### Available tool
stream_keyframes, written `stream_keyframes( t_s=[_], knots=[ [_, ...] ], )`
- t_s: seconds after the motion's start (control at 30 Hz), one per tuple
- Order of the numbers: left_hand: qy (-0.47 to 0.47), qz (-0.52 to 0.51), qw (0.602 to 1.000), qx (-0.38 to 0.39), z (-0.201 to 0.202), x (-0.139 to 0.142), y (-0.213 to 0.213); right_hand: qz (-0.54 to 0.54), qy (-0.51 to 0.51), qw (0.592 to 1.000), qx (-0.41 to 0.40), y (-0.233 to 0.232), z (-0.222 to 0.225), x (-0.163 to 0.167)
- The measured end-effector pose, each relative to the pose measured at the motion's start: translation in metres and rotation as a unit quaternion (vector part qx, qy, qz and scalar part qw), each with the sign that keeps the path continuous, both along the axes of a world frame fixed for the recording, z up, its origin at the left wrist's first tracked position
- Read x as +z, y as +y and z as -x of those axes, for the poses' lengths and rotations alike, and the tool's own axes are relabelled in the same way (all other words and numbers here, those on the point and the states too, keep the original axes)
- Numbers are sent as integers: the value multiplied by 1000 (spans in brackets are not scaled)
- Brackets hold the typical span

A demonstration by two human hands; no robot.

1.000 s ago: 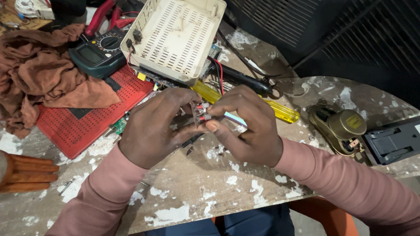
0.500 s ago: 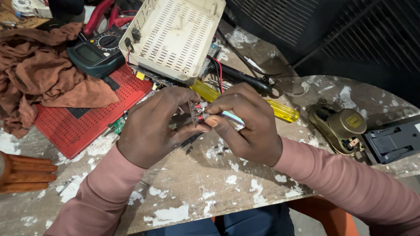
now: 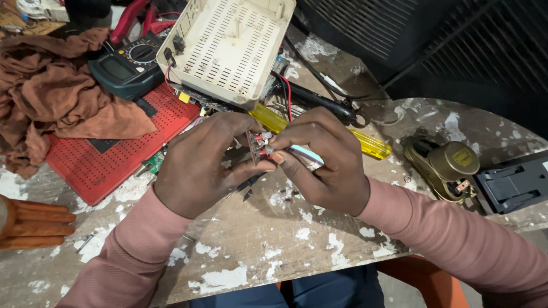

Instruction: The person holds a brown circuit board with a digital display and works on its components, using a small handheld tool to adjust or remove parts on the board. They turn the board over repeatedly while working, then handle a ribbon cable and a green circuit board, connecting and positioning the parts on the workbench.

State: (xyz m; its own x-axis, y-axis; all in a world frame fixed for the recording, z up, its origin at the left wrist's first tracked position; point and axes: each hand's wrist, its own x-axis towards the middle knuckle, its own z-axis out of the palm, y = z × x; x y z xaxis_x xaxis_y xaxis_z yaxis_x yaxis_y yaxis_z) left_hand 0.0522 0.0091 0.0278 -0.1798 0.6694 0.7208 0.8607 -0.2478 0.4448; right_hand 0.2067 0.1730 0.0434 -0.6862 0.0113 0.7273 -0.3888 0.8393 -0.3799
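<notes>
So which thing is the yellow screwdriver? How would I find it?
Start at the big cream plastic case full of slots at the top of the table. Just below it, behind the two hands, lies the screwdriver, pointing toward the brass-coloured motor. It is the only see-through yellow thing there; the tool beside it is black.

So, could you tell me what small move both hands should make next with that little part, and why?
Probably keep the small red-and-silver component pinched and lift it slightly: the left hand and right hand crowd it, hiding its details.
</notes>
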Motion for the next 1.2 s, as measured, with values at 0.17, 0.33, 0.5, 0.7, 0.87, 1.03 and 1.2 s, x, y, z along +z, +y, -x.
stream_keyframes(
  t_s=[0.17,0.33,0.5,0.7,0.87,1.03,1.2],
  knots=[
    [8,-3,1000,-3,1,0,0,4,-16,1000,-1,0,-1,0],
    [6,0,1000,-2,1,-2,0,2,-22,1000,-1,0,-1,1],
    [1,2,1000,-4,1,-2,0,10,1,1000,23,1,0,1],
    [12,-5,1000,2,1,-2,0,0,-8,1000,9,0,0,0],
    [8,0,1000,0,1,-1,0,-6,-14,1000,6,1,-1,1],
    [9,-3,1000,-4,1,-2,1,-8,-12,1000,4,2,-1,1],
    [10,-1,1000,-2,0,-2,1,18,14,1000,5,0,-3,0]
  ],
)
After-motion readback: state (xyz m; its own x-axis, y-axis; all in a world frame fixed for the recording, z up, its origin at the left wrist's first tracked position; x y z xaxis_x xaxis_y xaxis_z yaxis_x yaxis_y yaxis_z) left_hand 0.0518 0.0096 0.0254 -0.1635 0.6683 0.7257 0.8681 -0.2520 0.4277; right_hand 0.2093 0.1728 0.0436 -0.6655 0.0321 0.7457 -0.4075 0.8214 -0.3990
